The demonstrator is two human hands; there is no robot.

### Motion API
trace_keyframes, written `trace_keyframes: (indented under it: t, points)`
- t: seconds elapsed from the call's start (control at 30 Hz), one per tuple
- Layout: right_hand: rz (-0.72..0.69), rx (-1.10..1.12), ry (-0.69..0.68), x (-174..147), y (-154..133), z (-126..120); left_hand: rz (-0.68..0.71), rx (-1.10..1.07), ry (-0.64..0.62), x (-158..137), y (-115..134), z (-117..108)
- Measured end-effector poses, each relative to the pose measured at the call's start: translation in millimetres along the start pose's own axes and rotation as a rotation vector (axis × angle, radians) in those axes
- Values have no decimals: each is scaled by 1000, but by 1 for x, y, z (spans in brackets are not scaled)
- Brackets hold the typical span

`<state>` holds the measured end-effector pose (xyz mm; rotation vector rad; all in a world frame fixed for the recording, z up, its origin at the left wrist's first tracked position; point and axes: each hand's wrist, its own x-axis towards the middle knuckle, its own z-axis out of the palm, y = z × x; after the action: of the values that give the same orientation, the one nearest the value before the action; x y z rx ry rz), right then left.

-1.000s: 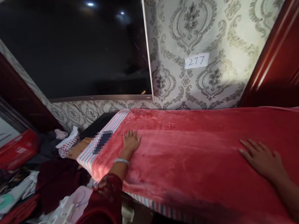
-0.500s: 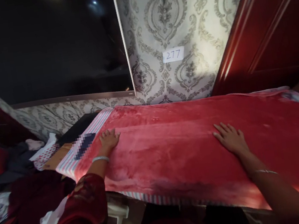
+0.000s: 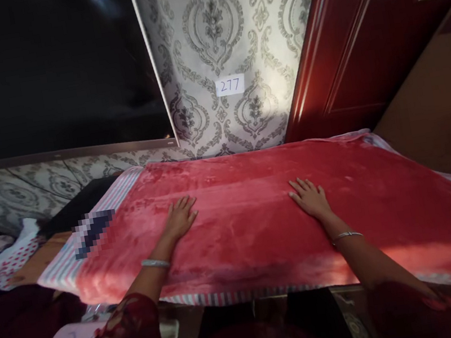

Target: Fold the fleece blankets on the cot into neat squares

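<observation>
Surface against the patterned wall (image 3: pixel 213 22): red blanket (image 3: pixel 244 234) lies spread across it, covering nearly all I can see of the top. Left hand (image 3: pixel 179 216) rests palm down on it left of the middle, fingers slightly fanned, holding nothing. Right hand (image 3: pixel 310 195) same, right of the middle, well apart from the left, also gripping nothing. Spreading looks mostly done, I'd judge: middle lies flat, a few faint ripples. Left uneven: far right corner is turned up a bit, near edge hangs over, striped border (image 3: pixel 123 188) shows along the left side; could be meant that way, can't tell. No folds made across the middle. Blurred dark patch by that border, unreadable. Further out: paper label (image 3: pixel 230 85) "277" on the wall, television (image 3: pixel 44 78) left, dark red door (image 3: pixel 340 31) right, spotted cloth (image 3: pixel 17 262) far left.
</observation>
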<state>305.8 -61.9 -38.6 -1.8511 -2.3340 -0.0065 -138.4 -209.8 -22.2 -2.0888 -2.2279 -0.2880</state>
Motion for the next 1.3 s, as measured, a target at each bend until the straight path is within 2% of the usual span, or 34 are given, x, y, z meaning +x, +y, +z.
trace_keyframes:
  t: [0.1,0.2,0.37,0.47,0.57,0.67,0.73,0.9,1.0,1.13,1.3]
  points:
    - [59,-2,-58,-1,-9,-7,7,-25,25,2,-5,1]
    - [109,-4,-110,-4,-33,-14,4,-22,33,3,-3,2]
    - [-129,41,-116,-11,-90,-11,-16,-10,27,3,0,-1]
    - [-240,90,-113,-13,-106,-7,-12,-7,35,3,0,-3]
    - [-293,131,-113,-11,-103,-7,-4,16,28,5,-3,-2]
    - [-296,134,-99,-8,-85,-11,6,39,30,9,-8,0]
    - [-230,115,-76,-6,-67,-13,17,40,41,11,-10,2]
    - [44,79,-37,-7,-12,-18,20,29,40,13,-12,3]
    - [147,71,-52,-10,3,-20,22,21,54,13,-11,2]
    - [131,72,-69,-18,-18,-17,34,-12,139,12,-11,2]
    - [-134,140,-86,-30,-79,-7,26,-41,201,6,-7,-2]
